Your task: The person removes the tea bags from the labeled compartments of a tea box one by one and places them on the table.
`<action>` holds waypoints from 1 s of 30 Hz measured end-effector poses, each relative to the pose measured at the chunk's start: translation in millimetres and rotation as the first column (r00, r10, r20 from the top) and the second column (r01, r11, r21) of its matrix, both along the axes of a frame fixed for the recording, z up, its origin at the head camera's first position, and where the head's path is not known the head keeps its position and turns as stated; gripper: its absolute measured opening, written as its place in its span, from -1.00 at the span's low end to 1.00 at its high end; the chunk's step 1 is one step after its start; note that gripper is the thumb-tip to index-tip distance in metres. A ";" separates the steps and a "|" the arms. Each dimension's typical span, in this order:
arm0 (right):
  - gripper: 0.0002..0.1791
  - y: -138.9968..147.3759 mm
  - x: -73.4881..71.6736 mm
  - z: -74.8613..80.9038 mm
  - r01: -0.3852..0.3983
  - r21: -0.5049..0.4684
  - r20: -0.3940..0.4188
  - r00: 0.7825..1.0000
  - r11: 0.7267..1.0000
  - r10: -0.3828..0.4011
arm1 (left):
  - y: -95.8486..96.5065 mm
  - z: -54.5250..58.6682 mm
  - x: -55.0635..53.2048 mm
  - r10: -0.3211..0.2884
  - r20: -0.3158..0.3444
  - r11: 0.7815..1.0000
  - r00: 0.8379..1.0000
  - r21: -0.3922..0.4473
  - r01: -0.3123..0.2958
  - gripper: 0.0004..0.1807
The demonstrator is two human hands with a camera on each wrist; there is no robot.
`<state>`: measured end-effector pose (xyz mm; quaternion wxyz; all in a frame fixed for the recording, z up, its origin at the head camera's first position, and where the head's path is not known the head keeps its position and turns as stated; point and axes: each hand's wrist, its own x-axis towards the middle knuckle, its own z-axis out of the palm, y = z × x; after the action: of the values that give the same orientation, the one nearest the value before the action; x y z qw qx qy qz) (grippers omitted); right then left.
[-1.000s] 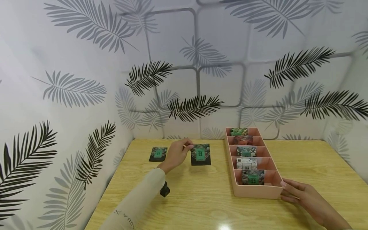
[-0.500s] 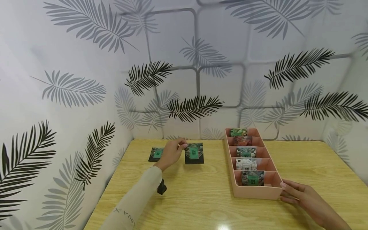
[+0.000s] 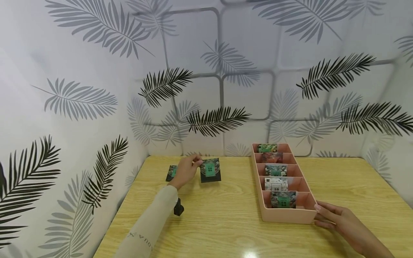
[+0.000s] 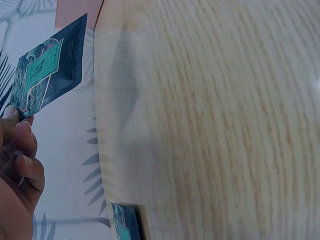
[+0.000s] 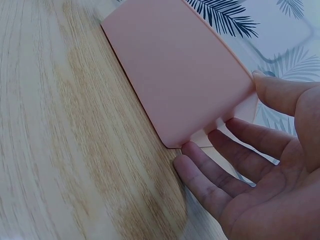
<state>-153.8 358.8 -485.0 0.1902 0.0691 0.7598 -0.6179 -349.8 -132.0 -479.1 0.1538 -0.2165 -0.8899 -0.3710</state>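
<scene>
My left hand (image 3: 185, 170) pinches a dark square sachet (image 3: 210, 171) with a green label by its upper left corner, above the table. In the left wrist view this sachet (image 4: 52, 65) is tilted, and its shadow falls on the wood. A similar sachet (image 3: 171, 172) lies on the table, partly hidden behind the left hand. My right hand (image 3: 338, 222) holds the near right corner of a long pink divided box (image 3: 287, 216). Seen from the right wrist, the thumb is at the rim and the fingertips touch the outer wall of the box (image 5: 170, 65).
Several sachets stand in the box's compartments, among them a white sachet (image 3: 276, 184), a red sachet (image 3: 272, 157) and a green-labelled sachet (image 3: 284, 199) at the near end. The wooden table (image 3: 222, 225) meets a leaf-patterned wall (image 3: 238, 96) at the back and left.
My left hand has carried the pinched sachet left, away from the box, and now covers more of the sachet on the table. The right hand and the box have stayed put.
</scene>
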 end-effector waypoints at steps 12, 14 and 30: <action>-0.13 0.3 0.1 0.8 0.000 0.000 -0.012 1.000 1.000 0.000 | -9.6 -13.0 -8.4 0.030 0.017 0.999 0.999 -0.038 -0.029 -0.91; -0.14 0.5 0.3 0.7 -0.016 0.000 -0.019 1.000 1.000 0.016 | -13.0 -14.5 -9.3 0.040 0.032 0.998 0.999 -0.042 -0.038 -0.90; -0.17 2.6 -0.9 -4.1 0.017 -0.045 -0.033 0.999 0.999 -0.018 | -31.3 -23.8 -23.5 0.155 0.060 0.985 0.986 -0.084 -0.150 -0.85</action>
<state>-154.7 361.4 -489.1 0.1735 0.0613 0.7482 -0.6374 -373.4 -163.3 -502.9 0.1434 -0.1411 -0.9224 -0.3298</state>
